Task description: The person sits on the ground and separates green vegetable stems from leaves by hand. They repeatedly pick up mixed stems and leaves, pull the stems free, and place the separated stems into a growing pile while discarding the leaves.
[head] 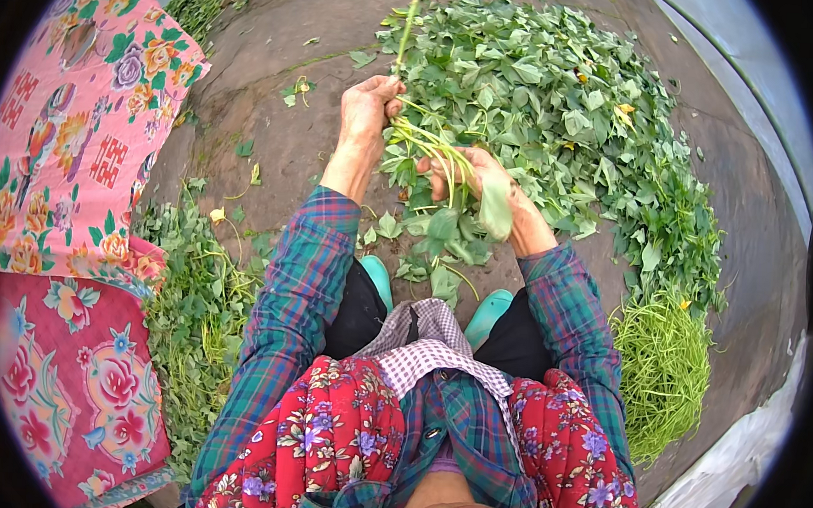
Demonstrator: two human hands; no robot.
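Note:
My left hand (369, 110) is raised in front of me, fingers closed on a green vine stem (408, 30) whose bare end sticks up past them. Lower and to its right, my right hand (476, 171) grips a small bunch of pale green leaf stalks (429, 141). The stalks slant between the two hands, and a few run up to the left one. Large leaves (497, 207) dangle from the bunch beside my right wrist. Beyond my hands spreads a big heap of cut green leaves (525, 88), which look like sweet potato leaves.
A pile of stripped, light green stalks (662, 378) lies at my right. Leafy vines (201, 298) are heaped at my left, alongside pink and red flowered cloths (121, 163). Loose leaves (443, 283) lie near my green shoes (489, 317). White plastic sheeting (720, 457) borders the dirt floor.

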